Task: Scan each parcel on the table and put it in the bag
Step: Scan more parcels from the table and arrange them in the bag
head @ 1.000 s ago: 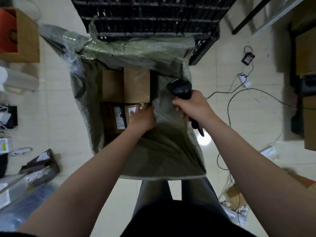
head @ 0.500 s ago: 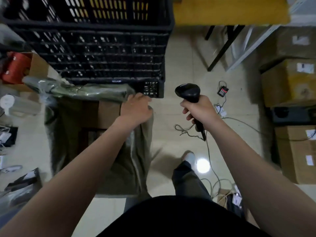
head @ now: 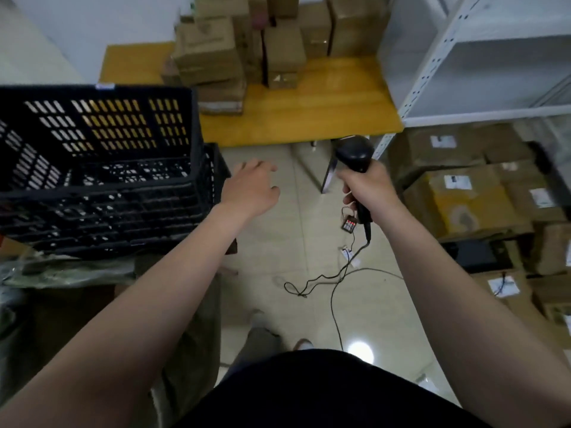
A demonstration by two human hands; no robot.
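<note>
Head view showed the fetch step: the left hand (head: pixel 250 188), grip loose and empty, hovered short of the worktop (head: pixel 324 112) bearing stacked parcels (head: pixel 241 47), the right hand (head: pixel 367 188) gripped the scanner (head: pixel 353 154) before its front edge, so lifting one parcel seemingly came next

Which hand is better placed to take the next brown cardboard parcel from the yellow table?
Left: the left hand is empty and open; the right hand grips the black handheld barcode scanner.
</note>
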